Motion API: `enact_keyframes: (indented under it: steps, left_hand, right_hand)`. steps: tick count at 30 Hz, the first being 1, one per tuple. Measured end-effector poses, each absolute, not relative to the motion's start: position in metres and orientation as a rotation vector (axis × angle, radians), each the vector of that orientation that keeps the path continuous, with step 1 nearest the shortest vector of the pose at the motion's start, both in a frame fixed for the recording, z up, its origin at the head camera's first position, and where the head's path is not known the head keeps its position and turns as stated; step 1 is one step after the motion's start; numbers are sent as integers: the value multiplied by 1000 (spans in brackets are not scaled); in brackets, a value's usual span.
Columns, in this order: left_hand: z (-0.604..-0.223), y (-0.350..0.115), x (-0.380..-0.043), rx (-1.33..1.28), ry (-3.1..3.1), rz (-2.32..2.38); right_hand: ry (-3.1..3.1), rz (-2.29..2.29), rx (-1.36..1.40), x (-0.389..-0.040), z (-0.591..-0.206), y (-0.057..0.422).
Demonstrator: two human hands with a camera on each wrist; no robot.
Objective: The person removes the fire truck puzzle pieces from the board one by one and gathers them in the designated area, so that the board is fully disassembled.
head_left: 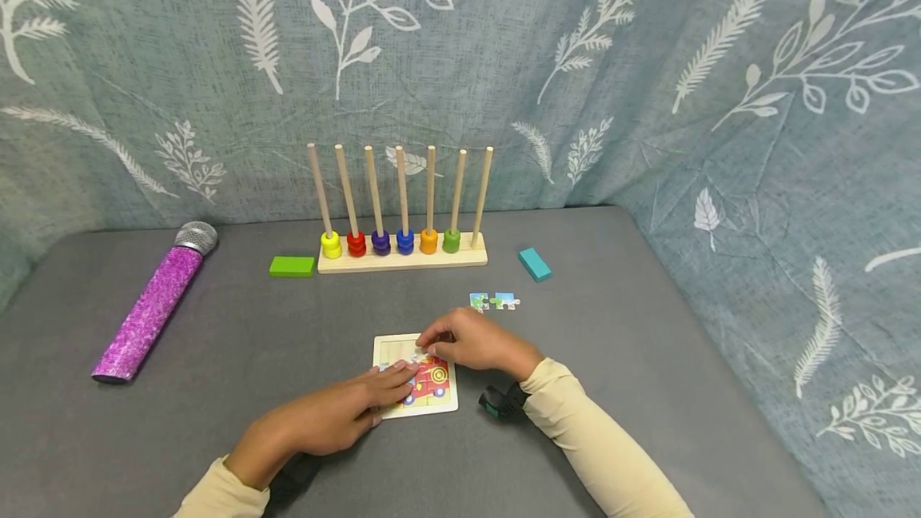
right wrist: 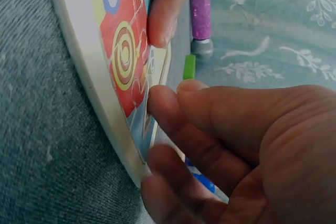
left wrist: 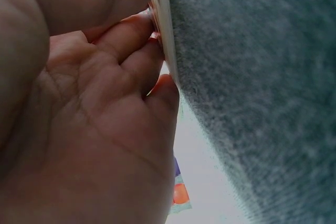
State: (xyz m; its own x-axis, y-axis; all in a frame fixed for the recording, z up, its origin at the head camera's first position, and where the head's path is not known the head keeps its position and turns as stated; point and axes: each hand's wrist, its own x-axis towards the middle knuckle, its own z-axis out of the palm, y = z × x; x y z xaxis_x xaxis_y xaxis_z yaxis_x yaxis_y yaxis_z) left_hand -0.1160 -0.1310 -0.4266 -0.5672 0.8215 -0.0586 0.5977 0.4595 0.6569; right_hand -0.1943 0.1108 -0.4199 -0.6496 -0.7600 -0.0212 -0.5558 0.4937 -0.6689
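A wooden-framed jigsaw puzzle (head_left: 452,400) with a red vehicle picture lies on the table. My left hand (head_left: 345,410) rests over its lower left part, fingers extended across the picture; in the left wrist view its fingertips meet the frame's edge. At the upper right of the board is my right hand (head_left: 468,340), fingers bent. In the right wrist view its index fingertip touches the puzzle picture (right wrist: 126,51), the thumb lies close by, and no piece shows between them. Two loose puzzle pieces (head_left: 506,300) lie just beyond the right hand.
Behind the board stands a wooden peg rack (head_left: 403,262) with colored rings. A green block (head_left: 291,266) lies left of it, a teal block (head_left: 535,264) right. A purple microphone (head_left: 151,310) lies at the left. Patterned curtain (head_left: 432,62) hangs behind the table.
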Motion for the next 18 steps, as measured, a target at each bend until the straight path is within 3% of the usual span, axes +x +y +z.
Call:
enact_keyframes:
  steps: [18]
  left_hand:
    - [-427, -130, -115, 1123, 2325, 850]
  right_hand:
    - [2536, -905, -1122, -193, -421, 110]
